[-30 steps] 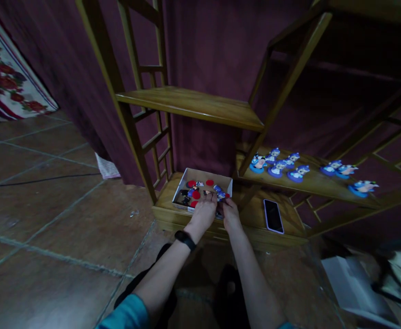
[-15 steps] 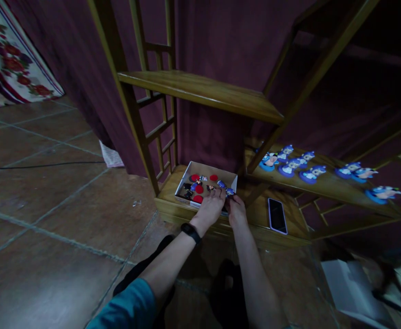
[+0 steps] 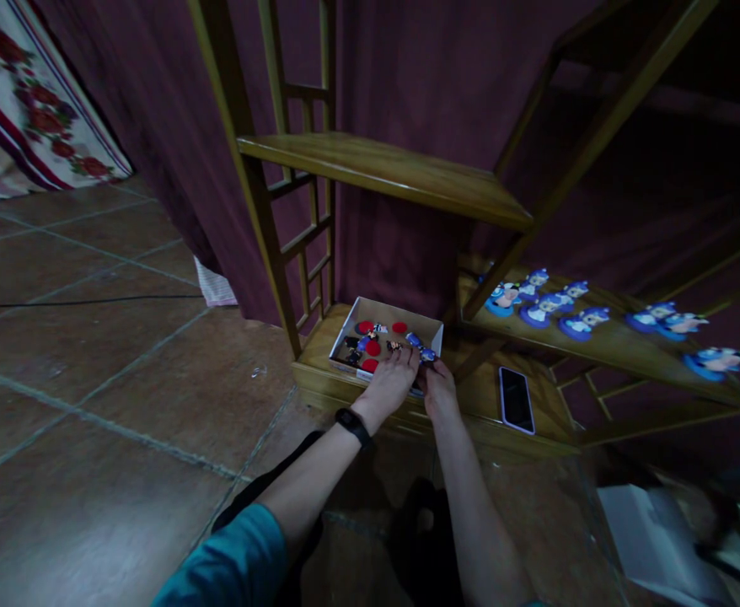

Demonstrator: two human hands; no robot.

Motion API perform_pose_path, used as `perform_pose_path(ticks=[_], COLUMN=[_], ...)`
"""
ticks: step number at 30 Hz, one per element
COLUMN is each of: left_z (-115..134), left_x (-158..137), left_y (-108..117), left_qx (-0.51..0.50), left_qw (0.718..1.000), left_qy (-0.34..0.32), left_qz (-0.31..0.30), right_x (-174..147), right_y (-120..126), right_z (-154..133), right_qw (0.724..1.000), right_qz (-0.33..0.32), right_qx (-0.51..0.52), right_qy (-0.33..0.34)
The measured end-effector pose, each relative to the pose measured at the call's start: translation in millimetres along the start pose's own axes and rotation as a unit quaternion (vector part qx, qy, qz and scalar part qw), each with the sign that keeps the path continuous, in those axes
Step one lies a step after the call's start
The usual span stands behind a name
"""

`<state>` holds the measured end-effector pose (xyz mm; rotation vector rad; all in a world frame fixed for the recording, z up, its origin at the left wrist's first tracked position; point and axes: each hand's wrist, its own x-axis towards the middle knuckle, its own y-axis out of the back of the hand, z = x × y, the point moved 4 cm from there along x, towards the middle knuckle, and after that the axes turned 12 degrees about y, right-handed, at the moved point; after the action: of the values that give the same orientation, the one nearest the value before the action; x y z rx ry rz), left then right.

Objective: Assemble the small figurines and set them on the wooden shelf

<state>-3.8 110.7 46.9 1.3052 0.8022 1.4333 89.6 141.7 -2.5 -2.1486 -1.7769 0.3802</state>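
A shallow cardboard box [image 3: 340,337] sits on the low wooden shelf, with several small figurines lying inside and red round bases [image 3: 399,328] among them. My left hand [image 3: 396,376], with a black band on the wrist, reaches over the box's front edge. Its fingers are bent down, and what they hold, if anything, is hidden. At the front right corner, my right hand [image 3: 439,389] has its fingers closed around a blue-haired figurine [image 3: 428,355]. The two hands are close together, and the lower part of that figurine is mostly covered.
A phone [image 3: 517,400] lies on the shelf right of the box. Several blue-based figurines [image 3: 540,309] stand on the raised shelf [image 3: 623,350] at right. A wooden upper shelf [image 3: 383,169] overhangs the box. A white box [image 3: 645,527] is on the floor at lower right.
The view has shifted slightly, so the shelf and box appear a little farther right. Both hands stay at the box's front right corner with almost no visible movement.
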Motion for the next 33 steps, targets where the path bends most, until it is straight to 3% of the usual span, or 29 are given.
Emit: perform_pose_path(ticks=[5,9,15,18,24,29,33], left_z=[0.6,-4.5,-20.8,-28.1,-36.0,-37.4,-33.9], left_x=[-1.4,1.1,15.2,21.3,26.7,21.1,17.7], left_y=[7.0,9.0,-1.9,-12.6,-31.0,-33.3,-27.2], left_qx=[-0.022,-0.101,-0.3,-0.416,-0.621,-0.706,-0.75], left_qw=[1.0,0.993,0.944,0.891,0.737,0.624,0.55], left_qy=[0.003,0.04,0.116,0.162,0.24,0.3,0.317], left_qz=[-0.018,-0.046,-0.067,-0.081,-0.115,-0.146,-0.187], right_x=[-2.4,-3.9,-3.6,-4.4,-5.3,-5.7,-7.1], right_y=[0.0,-0.9,-0.6,-3.2,-4.0,-3.5,-3.9], right_z=[0.2,-2.4,-8.2,-11.8,-13.7,-16.1,-21.7], right_qw=[1.0,0.999,0.999,0.998,0.996,0.997,0.997], right_qz=[-0.008,-0.017,-0.021,-0.023,0.01,-0.008,-0.017], right_qx=[0.006,0.029,0.026,0.051,0.084,0.078,0.073], right_qy=[-0.004,-0.005,0.002,-0.004,-0.009,-0.013,-0.014])
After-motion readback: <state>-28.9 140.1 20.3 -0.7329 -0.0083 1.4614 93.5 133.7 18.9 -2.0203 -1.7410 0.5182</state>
